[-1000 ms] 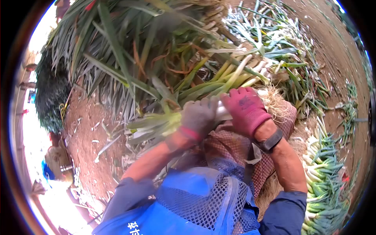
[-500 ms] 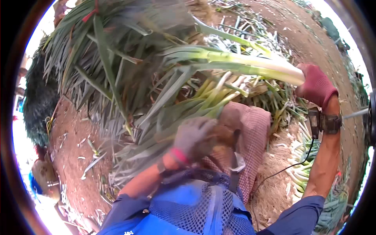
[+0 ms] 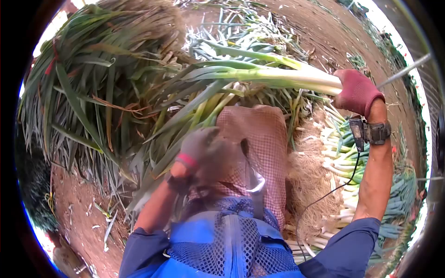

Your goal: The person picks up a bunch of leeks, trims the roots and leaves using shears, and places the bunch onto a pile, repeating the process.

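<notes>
My right hand (image 3: 359, 92), in a dark red knit glove, grips several leeks (image 3: 296, 76) by their pale root ends. The leeks lie level across the view, green leaves pointing left. My left hand (image 3: 204, 147), in a greyish glove with a pink cuff, hovers over my lap beside more leek leaves. Motion smears its fingers, so I cannot see whether they hold anything. A checked cloth (image 3: 266, 153) covers my lap, and a dark strap-like thing (image 3: 248, 162) with a shiny lower part lies over it.
A large heap of leeks (image 3: 92, 83) rises at the left. More leeks (image 3: 345, 157) lie in rows at the right, their fibrous roots (image 3: 308, 176) facing my legs. Loose leaves (image 3: 236, 32) litter the brown soil (image 3: 296, 14) ahead. A thin cable (image 3: 327, 197) hangs from my right wrist.
My view has turned, so the heap, lap and both hands sit further left. My right hand still grips the leeks. My left hand stays blurred near my lap.
</notes>
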Demonstrator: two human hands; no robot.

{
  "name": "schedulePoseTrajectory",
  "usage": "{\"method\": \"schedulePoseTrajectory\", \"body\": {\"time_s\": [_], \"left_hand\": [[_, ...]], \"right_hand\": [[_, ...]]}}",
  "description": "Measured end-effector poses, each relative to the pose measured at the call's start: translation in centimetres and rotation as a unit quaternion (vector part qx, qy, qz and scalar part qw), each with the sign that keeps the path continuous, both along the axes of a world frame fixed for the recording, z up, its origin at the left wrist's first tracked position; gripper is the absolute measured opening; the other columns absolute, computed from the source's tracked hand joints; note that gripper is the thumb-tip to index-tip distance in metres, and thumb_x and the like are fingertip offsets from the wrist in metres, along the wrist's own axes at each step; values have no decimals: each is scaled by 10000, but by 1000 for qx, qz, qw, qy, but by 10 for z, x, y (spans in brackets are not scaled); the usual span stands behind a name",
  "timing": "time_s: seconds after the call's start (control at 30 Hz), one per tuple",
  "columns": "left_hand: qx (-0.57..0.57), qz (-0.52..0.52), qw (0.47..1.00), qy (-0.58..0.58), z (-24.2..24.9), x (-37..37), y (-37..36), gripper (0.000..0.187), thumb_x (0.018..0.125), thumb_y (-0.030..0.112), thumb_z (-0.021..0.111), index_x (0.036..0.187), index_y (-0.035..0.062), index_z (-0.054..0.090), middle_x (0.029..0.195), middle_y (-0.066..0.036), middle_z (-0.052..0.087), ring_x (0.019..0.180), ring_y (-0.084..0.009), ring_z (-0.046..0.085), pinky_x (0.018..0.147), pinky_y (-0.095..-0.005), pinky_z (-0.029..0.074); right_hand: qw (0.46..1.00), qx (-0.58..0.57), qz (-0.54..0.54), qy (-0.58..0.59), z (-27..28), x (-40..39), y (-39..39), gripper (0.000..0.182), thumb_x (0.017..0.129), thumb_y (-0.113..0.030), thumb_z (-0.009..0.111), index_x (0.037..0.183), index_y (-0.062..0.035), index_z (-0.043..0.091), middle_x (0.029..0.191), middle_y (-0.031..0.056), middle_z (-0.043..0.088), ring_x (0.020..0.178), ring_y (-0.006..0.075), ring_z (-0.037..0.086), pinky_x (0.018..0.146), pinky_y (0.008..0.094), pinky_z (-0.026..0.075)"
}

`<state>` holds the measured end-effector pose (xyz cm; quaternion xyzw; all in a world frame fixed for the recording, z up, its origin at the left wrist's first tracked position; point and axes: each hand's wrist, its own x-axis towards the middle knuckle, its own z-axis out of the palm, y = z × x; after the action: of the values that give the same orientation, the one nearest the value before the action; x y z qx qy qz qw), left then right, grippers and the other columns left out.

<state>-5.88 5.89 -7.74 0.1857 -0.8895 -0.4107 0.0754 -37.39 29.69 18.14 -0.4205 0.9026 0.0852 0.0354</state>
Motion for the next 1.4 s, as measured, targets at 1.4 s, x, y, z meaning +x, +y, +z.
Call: {"method": "schedulePoseTrajectory", "body": {"time_s": [1.4], "left_hand": [[282,160,946,-5,-75,18,-181,180,1033,152,608,1099,30,724,707,14,631,492,-89,535,447,-235,390]], "right_hand": [[892,-129,-373,221,36,97,323,583,757,-342,830,1255,-61,715,1019,164,784,905,280,759,816,416,586]]}}
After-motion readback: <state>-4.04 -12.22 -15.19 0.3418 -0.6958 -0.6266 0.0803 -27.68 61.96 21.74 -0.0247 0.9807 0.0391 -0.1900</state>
